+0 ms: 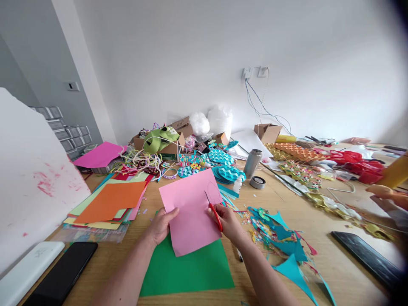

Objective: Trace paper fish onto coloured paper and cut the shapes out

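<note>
A pink sheet of paper [188, 221] is held up over the table, tilted, with a pencil-like outline drawn near its upper right corner. My left hand [162, 225] pinches its left edge, thumb on top. Red-handled scissors [217, 219] are in my right hand [228, 221] at the sheet's right side, their dark blades lying over the pink paper near the drawn outline. The blades look closed together. Below the pink sheet lies a green sheet [188, 276], flat on the table and partly covered.
Coloured paper [111, 199] is stacked at left, beside phones [60, 272]. Blue scraps [295, 263] litter the right, near another phone [366, 259]. A metal flask [253, 163], glue bottle [237, 184] and craft pieces crowd the back. Another person's hand [387, 204] is at far right.
</note>
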`<action>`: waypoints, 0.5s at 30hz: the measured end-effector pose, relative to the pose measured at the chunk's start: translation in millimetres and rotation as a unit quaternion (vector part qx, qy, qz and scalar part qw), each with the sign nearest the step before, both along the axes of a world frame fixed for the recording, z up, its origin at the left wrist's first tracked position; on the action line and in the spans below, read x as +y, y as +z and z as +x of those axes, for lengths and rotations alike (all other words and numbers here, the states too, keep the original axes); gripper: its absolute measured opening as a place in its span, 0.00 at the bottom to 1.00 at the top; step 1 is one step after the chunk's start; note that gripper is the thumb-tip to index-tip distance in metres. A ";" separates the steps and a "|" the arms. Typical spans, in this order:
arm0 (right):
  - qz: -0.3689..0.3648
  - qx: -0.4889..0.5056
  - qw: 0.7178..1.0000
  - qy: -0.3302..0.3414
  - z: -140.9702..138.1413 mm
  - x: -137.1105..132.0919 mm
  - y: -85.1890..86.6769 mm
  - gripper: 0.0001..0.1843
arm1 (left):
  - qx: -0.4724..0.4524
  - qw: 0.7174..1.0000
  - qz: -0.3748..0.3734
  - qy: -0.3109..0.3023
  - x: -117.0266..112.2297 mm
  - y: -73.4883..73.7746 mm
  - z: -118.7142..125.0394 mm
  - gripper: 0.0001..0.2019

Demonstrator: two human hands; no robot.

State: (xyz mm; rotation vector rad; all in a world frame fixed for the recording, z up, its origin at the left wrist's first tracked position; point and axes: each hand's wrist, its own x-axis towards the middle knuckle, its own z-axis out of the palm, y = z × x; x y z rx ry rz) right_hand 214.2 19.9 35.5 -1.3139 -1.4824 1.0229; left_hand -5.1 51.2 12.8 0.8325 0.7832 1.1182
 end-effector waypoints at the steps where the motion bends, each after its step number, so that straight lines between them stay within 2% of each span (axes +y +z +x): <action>1: 0.000 -0.001 1.000 -0.003 -0.4 0.0 0.1 0.29 | 0.001 1.000 0.000 0.000 -0.1 0.1 0.0 0.26; 15: 0.010 -0.012 1.000 -0.015 -1.2 -0.1 -0.7 0.29 | 0.017 1.000 0.003 -0.014 -1.1 0.6 0.0 0.25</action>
